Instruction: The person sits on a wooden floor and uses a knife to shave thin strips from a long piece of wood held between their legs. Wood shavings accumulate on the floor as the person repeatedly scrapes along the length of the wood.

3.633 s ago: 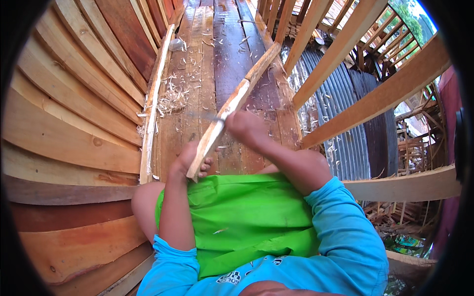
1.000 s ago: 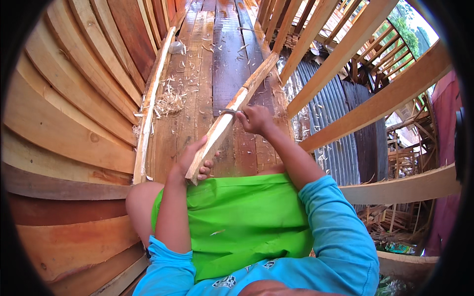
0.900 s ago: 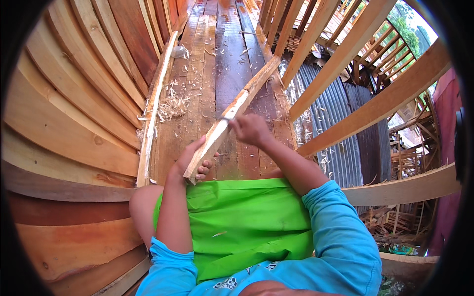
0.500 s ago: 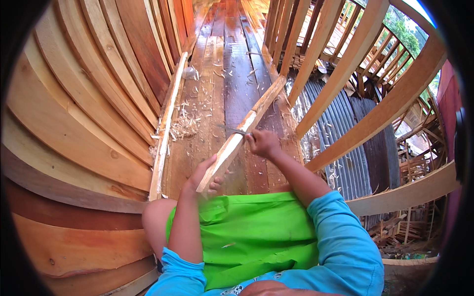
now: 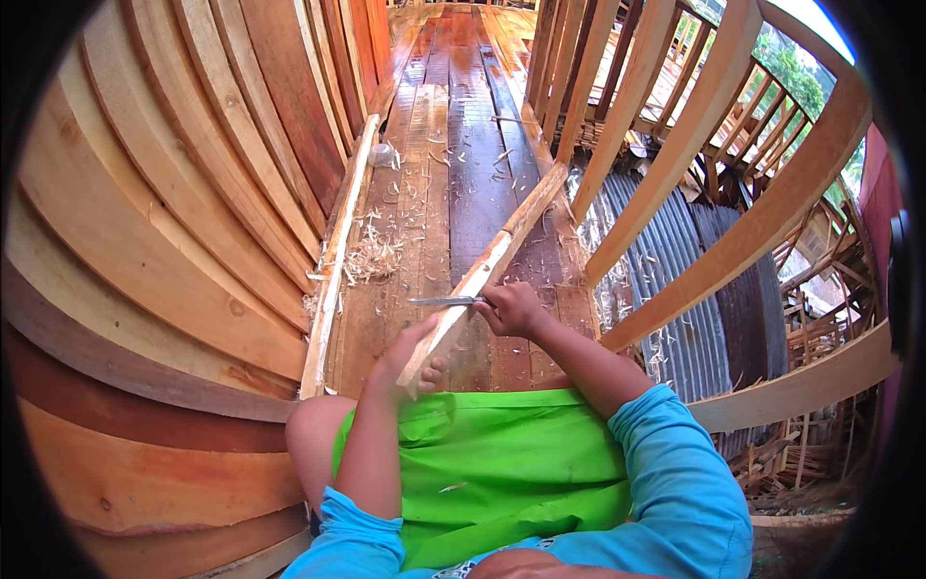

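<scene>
A long piece of wood (image 5: 497, 243) slants from my lap up toward the railing on the right, its near part pale and freshly shaved. Near its lower end, my left hand (image 5: 417, 359) is wrapped around it, the thumb along one side and fingertips showing on the other. My right hand (image 5: 508, 310) grips a knife (image 5: 446, 300) by its handle, which the fingers mostly hide. The blade points left and lies across the wood, just above my left hand. Bright green cloth (image 5: 502, 463) covers my lap below the wood's end.
Curled shavings (image 5: 374, 259) lie on the plank floor (image 5: 415, 193). Another pale strip of wood (image 5: 338, 261) runs along the board wall (image 5: 174, 232) at left. Railing slats (image 5: 675, 135) rise at right, with corrugated metal sheeting (image 5: 666, 280) below. A small clear container (image 5: 383, 154) sits farther off.
My right hand has drawn the knife down along the wood, nearer my left hand. The blade shows longer now. The whole view has shifted slightly.
</scene>
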A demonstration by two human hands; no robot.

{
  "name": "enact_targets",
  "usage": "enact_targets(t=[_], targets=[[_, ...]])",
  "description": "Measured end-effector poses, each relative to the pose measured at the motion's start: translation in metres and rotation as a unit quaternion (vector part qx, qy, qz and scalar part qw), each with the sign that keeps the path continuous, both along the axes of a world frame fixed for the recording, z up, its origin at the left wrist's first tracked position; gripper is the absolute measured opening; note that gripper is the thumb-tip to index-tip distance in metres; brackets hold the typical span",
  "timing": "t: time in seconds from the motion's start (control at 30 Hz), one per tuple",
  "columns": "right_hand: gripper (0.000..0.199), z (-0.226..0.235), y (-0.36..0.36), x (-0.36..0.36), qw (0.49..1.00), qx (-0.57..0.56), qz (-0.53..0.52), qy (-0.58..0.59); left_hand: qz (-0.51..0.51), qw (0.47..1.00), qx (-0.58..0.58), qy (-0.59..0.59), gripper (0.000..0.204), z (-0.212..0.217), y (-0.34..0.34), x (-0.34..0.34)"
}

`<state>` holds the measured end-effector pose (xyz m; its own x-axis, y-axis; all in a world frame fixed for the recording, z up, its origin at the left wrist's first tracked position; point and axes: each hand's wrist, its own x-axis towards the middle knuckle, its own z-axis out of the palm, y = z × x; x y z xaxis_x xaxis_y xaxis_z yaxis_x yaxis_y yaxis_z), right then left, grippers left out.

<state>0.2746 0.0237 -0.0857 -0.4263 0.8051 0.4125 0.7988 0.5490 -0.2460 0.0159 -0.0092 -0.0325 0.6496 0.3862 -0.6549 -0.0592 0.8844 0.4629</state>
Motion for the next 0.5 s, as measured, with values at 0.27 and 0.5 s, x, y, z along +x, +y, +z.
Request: enact_targets(t=[0.27,0.5], targets=[[0.029,-0.016,0.022,0.028,0.989,0.042,-0.120,0.073,-0.003,0.999,0.029,0.023,0.064,0.003,-0.003,0.010],[0.031,0.010,0.018,0.015,0.986,-0.023,-0.163,0.001,-0.010,1.000,0.010,0.019,0.060,0.005,-0.001,0.004]])
